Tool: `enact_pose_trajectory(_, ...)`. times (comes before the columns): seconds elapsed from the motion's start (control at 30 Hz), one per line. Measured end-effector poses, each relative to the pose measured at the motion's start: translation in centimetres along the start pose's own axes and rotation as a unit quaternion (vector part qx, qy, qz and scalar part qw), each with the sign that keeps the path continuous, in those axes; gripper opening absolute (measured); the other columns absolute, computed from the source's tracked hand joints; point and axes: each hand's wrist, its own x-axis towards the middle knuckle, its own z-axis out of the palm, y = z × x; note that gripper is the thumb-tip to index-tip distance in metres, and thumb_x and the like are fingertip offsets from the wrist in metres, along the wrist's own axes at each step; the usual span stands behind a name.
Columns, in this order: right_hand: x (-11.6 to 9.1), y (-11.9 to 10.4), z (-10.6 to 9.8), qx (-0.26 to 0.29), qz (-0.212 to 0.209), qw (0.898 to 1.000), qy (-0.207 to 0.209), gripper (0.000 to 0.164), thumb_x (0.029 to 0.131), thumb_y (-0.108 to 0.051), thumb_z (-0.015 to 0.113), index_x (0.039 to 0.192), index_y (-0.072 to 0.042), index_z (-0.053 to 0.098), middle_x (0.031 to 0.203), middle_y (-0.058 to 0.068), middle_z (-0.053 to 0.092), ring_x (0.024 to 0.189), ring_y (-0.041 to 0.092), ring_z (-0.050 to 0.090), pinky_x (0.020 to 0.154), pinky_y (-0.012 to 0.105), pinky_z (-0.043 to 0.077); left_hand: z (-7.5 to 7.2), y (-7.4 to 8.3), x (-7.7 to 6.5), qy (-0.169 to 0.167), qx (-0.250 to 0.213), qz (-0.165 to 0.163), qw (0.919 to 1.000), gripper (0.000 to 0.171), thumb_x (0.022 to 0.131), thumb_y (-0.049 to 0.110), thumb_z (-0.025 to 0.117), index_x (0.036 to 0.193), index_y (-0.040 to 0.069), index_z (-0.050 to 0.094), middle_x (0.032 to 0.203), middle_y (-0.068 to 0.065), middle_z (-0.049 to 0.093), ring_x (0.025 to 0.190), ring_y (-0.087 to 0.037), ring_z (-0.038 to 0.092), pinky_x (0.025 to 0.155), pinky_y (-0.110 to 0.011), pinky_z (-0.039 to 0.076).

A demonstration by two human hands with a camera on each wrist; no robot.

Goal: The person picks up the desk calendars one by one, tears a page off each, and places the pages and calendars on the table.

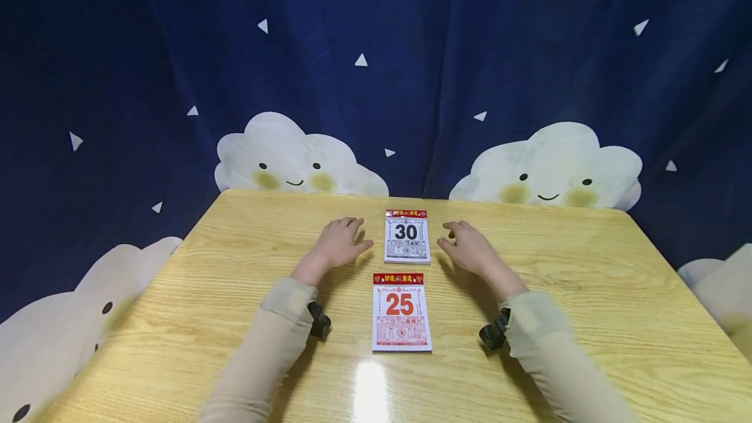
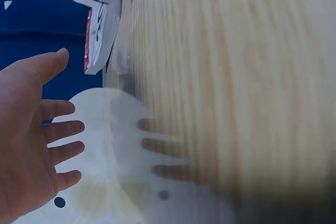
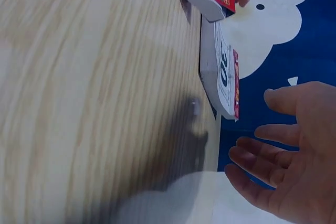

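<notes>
Two tear-off calendar pads lie one behind the other on the wooden table. The farther calendar [image 1: 407, 237] has a red header strip and a black 30; the nearer calendar [image 1: 401, 312] shows a red 25. Just left of the farther calendar, my left hand [image 1: 339, 242] hovers apart from it, fingers spread and relaxed. On the other side my right hand [image 1: 470, 248] is held above the table, fingers loosely bent and thumb toward the calendar. Neither hand touches anything. The right wrist view shows the 30 calendar [image 3: 221, 74] near the thumb of the right hand [image 3: 294, 156].
The light wooden table [image 1: 194, 292] spreads around both calendars, and a bright reflection lies near its front edge. Behind it hangs a dark blue curtain [image 1: 329, 18] with white triangles and smiling clouds. Each wrist carries a small black camera [image 1: 319, 320].
</notes>
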Motion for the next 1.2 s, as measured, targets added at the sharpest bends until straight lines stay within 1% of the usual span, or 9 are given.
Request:
enact_pose_trajectory(0.13, 0.3, -0.5, 0.3, 0.010, 0.000, 1.000, -0.005, 0.047, 0.089, -0.025, 0.052, 0.123, 0.006, 0.050, 0.103, 0.022, 0.057, 0.091, 0.032, 0.057, 0.081, 0.046, 0.047, 0.1, 0.6, 0.2, -0.003, -0.020, -0.005, 0.9998, 0.063, 0.090, 0.045, 0.049, 0.136, 0.004, 0.039, 0.138, -0.017, 0.040, 0.129, -0.034, 0.034, 0.108, -0.048, 0.025)
enact_pose_trajectory(0.27, 0.5, -0.9, 0.6, 0.015, -0.002, 1.000, -0.011, 0.047, 0.088, -0.024, 0.053, 0.123, 0.007, 0.050, 0.101, 0.022, 0.058, 0.090, 0.032, 0.057, 0.080, 0.046, 0.047, 0.3, 1.2, 0.3, 0.002, -0.066, -0.015, 0.9977, 0.061, 0.089, 0.043, 0.050, 0.134, 0.001, 0.042, 0.136, -0.017, 0.043, 0.127, -0.035, 0.037, 0.108, -0.046, 0.028)
enact_pose_trajectory(0.37, 0.7, -1.1, 0.8, 0.011, -0.004, 0.999, -0.032, 0.048, 0.088, -0.024, 0.053, 0.124, 0.008, 0.049, 0.103, 0.023, 0.058, 0.092, 0.032, 0.056, 0.083, 0.046, 0.047, 0.4, 1.6, 0.4, 0.011, -0.093, -0.021, 0.9954, 0.060, 0.089, 0.041, 0.052, 0.131, 0.000, 0.045, 0.131, -0.018, 0.047, 0.123, -0.036, 0.041, 0.105, -0.044, 0.032)
enact_pose_trajectory(0.47, 0.9, -1.2, 1.0, -0.002, -0.009, 0.999, -0.050, 0.050, 0.087, -0.025, 0.054, 0.125, 0.008, 0.048, 0.103, 0.022, 0.058, 0.093, 0.032, 0.056, 0.085, 0.045, 0.046, 0.6, 2.0, 0.5, 0.015, -0.091, -0.021, 0.9955, 0.059, 0.087, 0.041, 0.054, 0.129, 0.000, 0.047, 0.126, -0.017, 0.051, 0.117, -0.036, 0.046, 0.101, -0.043, 0.037)
enact_pose_trajectory(0.63, 1.2, -1.2, 1.4, -0.012, -0.016, 0.998, -0.054, 0.050, 0.086, -0.024, 0.056, 0.123, 0.009, 0.050, 0.098, 0.020, 0.061, 0.090, 0.029, 0.056, 0.085, 0.045, 0.047, 1.1, 2.4, 0.7, 0.015, -0.087, -0.012, 0.9960, 0.057, 0.086, 0.041, 0.055, 0.127, 0.001, 0.051, 0.119, -0.016, 0.056, 0.111, -0.033, 0.051, 0.097, -0.041, 0.041)
enact_pose_trajectory(0.83, 1.5, -1.5, 2.0, -0.015, 0.005, 0.997, -0.076, 0.049, 0.087, -0.026, 0.056, 0.124, 0.005, 0.051, 0.094, 0.014, 0.061, 0.084, 0.024, 0.054, 0.079, 0.042, 0.047, 1.5, 2.7, 0.7, 0.004, -0.109, -0.010, 0.9939, 0.056, 0.085, 0.039, 0.057, 0.125, -0.001, 0.052, 0.114, -0.015, 0.057, 0.106, -0.030, 0.054, 0.094, -0.040, 0.044)
enact_pose_trajectory(0.93, 1.7, -1.8, 2.2, -0.018, 0.018, 0.996, -0.081, 0.049, 0.087, -0.027, 0.056, 0.125, 0.003, 0.050, 0.103, 0.017, 0.061, 0.091, 0.026, 0.055, 0.083, 0.043, 0.047, 1.6, 2.8, 0.8, 0.003, -0.112, -0.007, 0.9936, 0.055, 0.085, 0.037, 0.058, 0.123, -0.002, 0.053, 0.110, -0.015, 0.058, 0.102, -0.029, 0.055, 0.091, -0.039, 0.045)
enact_pose_trajectory(1.03, 1.8, -2.0, 2.4, -0.023, 0.025, 0.996, -0.081, 0.050, 0.087, -0.027, 0.056, 0.126, 0.004, 0.049, 0.113, 0.021, 0.058, 0.101, 0.031, 0.055, 0.088, 0.046, 0.046, 1.7, 2.8, 0.9, 0.000, -0.100, 0.003, 0.9949, 0.052, 0.083, 0.037, 0.060, 0.117, -0.003, 0.057, 0.105, -0.015, 0.058, 0.098, -0.028, 0.054, 0.088, -0.037, 0.046)
enact_pose_trajectory(1.2, 2.1, -2.4, 2.7, -0.026, 0.033, 0.996, -0.084, 0.047, 0.087, -0.024, 0.056, 0.123, 0.006, 0.050, 0.116, 0.023, 0.056, 0.107, 0.034, 0.053, 0.092, 0.046, 0.044, 1.8, 3.0, 1.2, -0.007, -0.074, 0.014, 0.9971, 0.045, 0.080, 0.036, 0.064, 0.106, -0.001, 0.063, 0.100, -0.013, 0.057, 0.093, -0.026, 0.051, 0.082, -0.037, 0.045)
